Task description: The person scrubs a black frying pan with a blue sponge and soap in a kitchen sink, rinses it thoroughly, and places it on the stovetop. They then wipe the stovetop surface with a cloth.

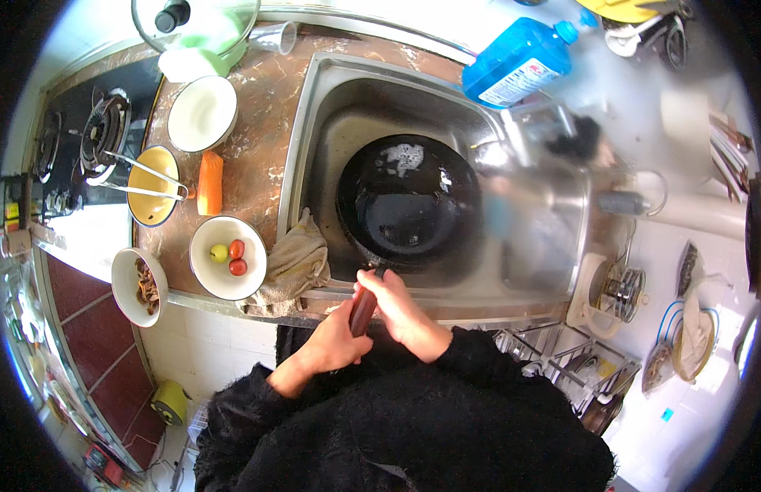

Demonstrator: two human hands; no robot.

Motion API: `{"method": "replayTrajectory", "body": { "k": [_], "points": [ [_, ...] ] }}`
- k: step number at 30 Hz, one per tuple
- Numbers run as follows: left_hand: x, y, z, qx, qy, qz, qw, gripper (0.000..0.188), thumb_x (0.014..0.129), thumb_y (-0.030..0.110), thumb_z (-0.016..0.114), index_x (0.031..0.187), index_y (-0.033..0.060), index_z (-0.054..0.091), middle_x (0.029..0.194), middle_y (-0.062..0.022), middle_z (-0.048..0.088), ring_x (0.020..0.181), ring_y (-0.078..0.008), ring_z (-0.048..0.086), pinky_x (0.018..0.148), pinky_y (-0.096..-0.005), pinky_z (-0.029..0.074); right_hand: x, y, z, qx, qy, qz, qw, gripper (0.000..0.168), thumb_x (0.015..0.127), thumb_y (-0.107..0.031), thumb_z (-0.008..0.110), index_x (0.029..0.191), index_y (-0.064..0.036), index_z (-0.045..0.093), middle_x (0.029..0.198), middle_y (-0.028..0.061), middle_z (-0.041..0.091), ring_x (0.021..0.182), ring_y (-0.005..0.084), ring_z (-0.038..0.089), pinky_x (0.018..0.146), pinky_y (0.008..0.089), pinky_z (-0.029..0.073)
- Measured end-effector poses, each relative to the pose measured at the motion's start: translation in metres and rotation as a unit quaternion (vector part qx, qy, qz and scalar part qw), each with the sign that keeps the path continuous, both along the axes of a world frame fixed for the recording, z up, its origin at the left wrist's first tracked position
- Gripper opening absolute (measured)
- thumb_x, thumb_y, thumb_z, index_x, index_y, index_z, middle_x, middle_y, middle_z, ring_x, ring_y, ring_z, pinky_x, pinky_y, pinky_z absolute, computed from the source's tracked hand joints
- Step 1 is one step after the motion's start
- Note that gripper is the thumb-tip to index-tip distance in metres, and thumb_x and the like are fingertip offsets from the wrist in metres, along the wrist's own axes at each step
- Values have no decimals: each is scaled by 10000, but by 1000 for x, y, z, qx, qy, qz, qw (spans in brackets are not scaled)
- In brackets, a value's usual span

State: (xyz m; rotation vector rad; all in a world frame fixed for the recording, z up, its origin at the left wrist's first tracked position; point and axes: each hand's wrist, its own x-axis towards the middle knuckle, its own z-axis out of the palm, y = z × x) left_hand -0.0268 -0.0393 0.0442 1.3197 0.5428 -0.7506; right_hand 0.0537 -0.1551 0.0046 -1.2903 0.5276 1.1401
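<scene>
A black frying pan (411, 203) sits in the left basin of a stainless steel sink (297, 129), with liquid and a patch of white foam inside it. Its reddish-brown handle (362, 310) reaches over the front rim towards me. Around the lower part of that handle my left hand (334, 338) is closed. My right hand (399, 307) grips it higher up, close to the pan. A crumpled beige cloth (294, 264) hangs over the sink's front left corner, to the left of my hands.
Left on the counter are a bowl (199, 270) of small red and green fruits, a peeled carrot (210, 183), a white bowl (202, 117) and a yellow bowl (150, 169) with tongs (153, 178) across it. A blue bottle (519, 61) stands behind the sink. A dish rack (571, 363) is at lower right.
</scene>
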Motion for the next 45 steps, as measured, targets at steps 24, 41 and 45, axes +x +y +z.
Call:
{"method": "replayTrajectory", "body": {
  "k": [24, 41, 45],
  "points": [
    [-21, -17, 27, 290, -158, -55, 942, 581, 659, 110, 564, 1204, 18, 387, 951, -266, 569, 906, -402, 555, 778, -418, 451, -17, 4, 18, 53, 4, -94, 994, 139, 792, -157, 545, 845, -59, 462, 737, 53, 563, 679, 142, 557, 653, 293, 432],
    [7, -58, 47, 366, -157, -46, 916, 714, 650, 149, 624, 1211, -52, 231, 997, -289, 496, 908, -426, 525, 748, -437, 444, 17, 8, 3, 431, 217, -188, 856, 376, 840, -388, 553, 588, -175, 374, 469, -48, 385, 465, 92, 393, 504, 234, 359],
    [8, -69, 51, 366, -195, -65, 908, 796, 646, 175, 662, 1228, -69, 176, 1031, -297, 459, 914, -431, 517, 752, -437, 443, 23, -2, 2, 506, 229, -144, 819, 353, 889, -245, 466, 546, -187, 403, 445, -90, 394, 449, 65, 409, 562, 245, 370]
  ]
}}
